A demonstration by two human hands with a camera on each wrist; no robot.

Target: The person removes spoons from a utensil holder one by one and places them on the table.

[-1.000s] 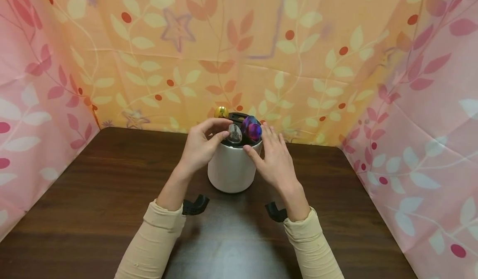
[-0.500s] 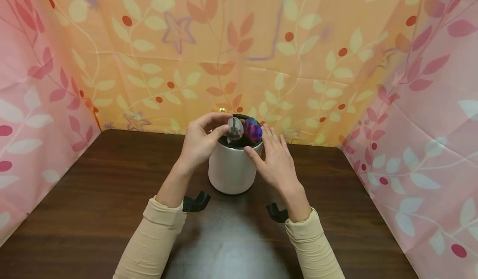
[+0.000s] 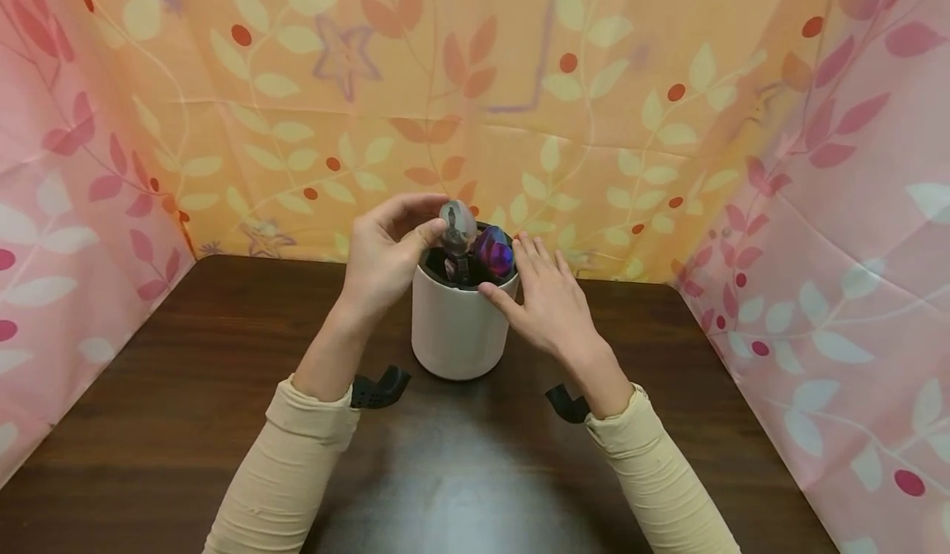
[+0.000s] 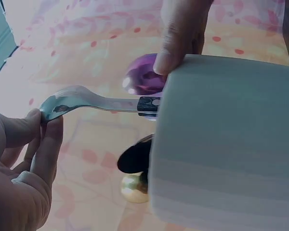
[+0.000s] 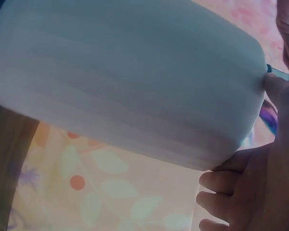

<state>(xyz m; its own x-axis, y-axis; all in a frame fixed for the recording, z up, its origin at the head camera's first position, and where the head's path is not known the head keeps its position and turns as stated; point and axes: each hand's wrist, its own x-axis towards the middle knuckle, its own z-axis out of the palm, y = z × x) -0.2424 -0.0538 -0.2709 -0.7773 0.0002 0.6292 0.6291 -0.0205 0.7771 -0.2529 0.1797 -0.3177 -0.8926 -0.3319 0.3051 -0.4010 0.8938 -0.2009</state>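
A silver spoon (image 3: 458, 223) stands partly out of a white utensil holder (image 3: 460, 335), bowl up. My left hand (image 3: 382, 257) pinches the edge of its bowl between thumb and fingers. In the left wrist view, the stem of the spoon (image 4: 106, 103) runs into a black handle, whose lower part is hidden inside the holder. My right hand (image 3: 549, 302) rests against the holder's right side with straight fingers, its thumb at the front rim. Between the hands, shiny purple-blue utensil heads (image 3: 495, 251) stick out of the holder.
In the left wrist view, a gold rounded utensil head (image 4: 135, 187) and a dark oval one (image 4: 136, 156) also show at the holder's mouth. The holder stands on a dark wooden table (image 3: 185, 422). Patterned cloth (image 3: 297, 125) hangs behind and on both sides.
My left hand has lifted the silver spoon up and slightly left, exposing its stem and part of the black handle. The right hand stays at the holder's rim.
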